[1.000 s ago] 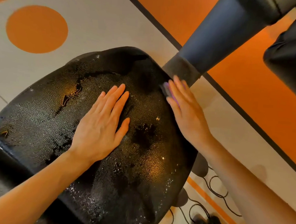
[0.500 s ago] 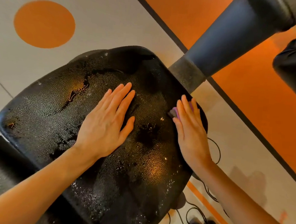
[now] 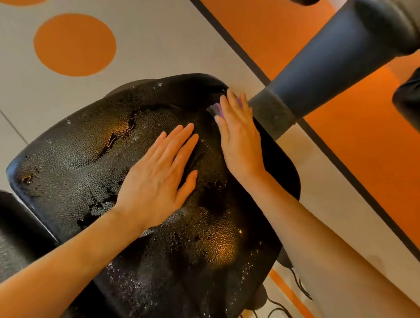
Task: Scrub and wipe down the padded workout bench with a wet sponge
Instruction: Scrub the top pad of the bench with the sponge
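Purple sponge sits at the far right corner of the wet black bench pad under the flat right hand, left hand splayed alongside; overshooting that slick edge could drop it.

No text, label, brand, number or sign can be read anywhere on the bench pad or the floor.
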`<state>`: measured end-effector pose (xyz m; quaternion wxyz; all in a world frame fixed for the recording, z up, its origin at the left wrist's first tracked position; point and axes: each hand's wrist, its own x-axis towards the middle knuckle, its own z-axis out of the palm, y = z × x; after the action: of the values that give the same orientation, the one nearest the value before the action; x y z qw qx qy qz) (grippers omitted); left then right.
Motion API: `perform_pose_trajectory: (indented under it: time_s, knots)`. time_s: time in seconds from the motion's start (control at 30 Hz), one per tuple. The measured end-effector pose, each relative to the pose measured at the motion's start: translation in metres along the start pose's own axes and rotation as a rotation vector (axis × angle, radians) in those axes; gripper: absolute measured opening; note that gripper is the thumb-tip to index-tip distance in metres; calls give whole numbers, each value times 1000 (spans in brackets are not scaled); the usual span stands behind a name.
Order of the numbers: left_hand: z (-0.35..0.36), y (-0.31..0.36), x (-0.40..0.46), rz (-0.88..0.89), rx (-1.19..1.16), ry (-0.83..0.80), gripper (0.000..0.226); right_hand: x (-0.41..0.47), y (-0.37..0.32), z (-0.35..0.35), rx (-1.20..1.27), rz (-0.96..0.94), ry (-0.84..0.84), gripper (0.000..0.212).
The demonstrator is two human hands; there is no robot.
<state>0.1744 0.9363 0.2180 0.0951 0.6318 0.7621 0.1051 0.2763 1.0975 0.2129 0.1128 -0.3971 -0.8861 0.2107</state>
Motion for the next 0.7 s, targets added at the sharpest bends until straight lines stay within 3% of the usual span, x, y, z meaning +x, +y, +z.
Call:
perform_pose_trajectory:
  time_s: [0.07, 0.2, 0.4, 0.6, 0.7]
  knots:
    - [0, 0, 1, 5, -15, -6, 62, -3, 4, -1, 14, -48, -24, 44]
    - [-9, -4, -5, -10, -88, -11, 62, -110, 21, -27, 3, -38, -55, 49]
    - [-18, -17, -56, -262, -97, 50, 63, 6, -9, 1, 47, 4, -33, 45]
    - [-15, -21, -64, -394, -64, 68, 67, -83, 5, -16, 97, -27, -97, 44]
    - [-13, -20, -64, -393, -53, 84, 67, -35, -10, -1, 58, -30, -32, 43]
